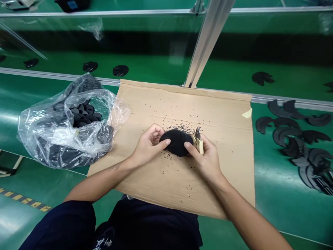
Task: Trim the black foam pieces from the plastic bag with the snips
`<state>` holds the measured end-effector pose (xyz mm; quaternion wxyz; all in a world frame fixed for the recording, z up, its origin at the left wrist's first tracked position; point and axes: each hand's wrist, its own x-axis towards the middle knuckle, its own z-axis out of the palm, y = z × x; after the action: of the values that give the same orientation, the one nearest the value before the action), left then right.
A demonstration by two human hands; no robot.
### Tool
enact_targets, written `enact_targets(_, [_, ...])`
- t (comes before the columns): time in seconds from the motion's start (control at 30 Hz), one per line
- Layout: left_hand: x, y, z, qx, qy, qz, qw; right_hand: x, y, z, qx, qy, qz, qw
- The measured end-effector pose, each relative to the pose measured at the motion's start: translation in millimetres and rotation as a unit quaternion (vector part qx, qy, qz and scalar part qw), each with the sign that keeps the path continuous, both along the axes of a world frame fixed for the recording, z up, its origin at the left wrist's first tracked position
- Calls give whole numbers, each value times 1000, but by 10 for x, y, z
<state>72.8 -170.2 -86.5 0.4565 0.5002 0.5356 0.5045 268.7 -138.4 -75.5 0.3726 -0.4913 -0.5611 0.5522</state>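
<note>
A black, rounded flat plastic part (pixel 177 143) is held between both my hands, above the cardboard sheet (pixel 145 184). My left hand (pixel 149 140) pinches its left edge, thumb on top and fingers curled beneath. With its thumb, my right hand (pixel 205 156) presses the part's right edge. That same hand also keeps a pair of small cutting pliers (pixel 199 141) with pale yellow handles, its metal jaws pointing away from me. Tiny black scraps (pixel 179 125) lie scattered on the cardboard around the part. The fingers under the part are hidden.
To the left sits a clear plastic bag (pixel 65 139) holding many black parts (pixel 85 114). Curved black pieces (pixel 288 135) lie in a loose pile on the green table at right. A metal upright (pixel 208 41) rises behind the cardboard, and a few black parts (pixel 120 70) lie beyond the rail.
</note>
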Motion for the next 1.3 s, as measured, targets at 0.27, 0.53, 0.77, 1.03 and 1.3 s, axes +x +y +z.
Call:
enact_targets(0.27, [8, -29, 59, 47, 78, 16, 996, -9, -5, 2, -21, 14, 11, 1000])
enact_targets(0.53, [-140, 17, 149, 76, 57, 33, 995, 12, 30, 20, 51, -24, -28, 998])
enact_targets(0.77, [-87, -4, 62, 81, 80, -73, 991, -9, 4, 2, 6, 10, 36, 999])
enact_targets(1.03, [-93, -10, 14, 146, 188, -43, 970, -6, -17, 6, 5, 21, 44, 999])
enact_targets(1.3, [-37, -33, -24, 244, 266, -48, 931, 3, -22, -18, 18, 24, 44, 999])
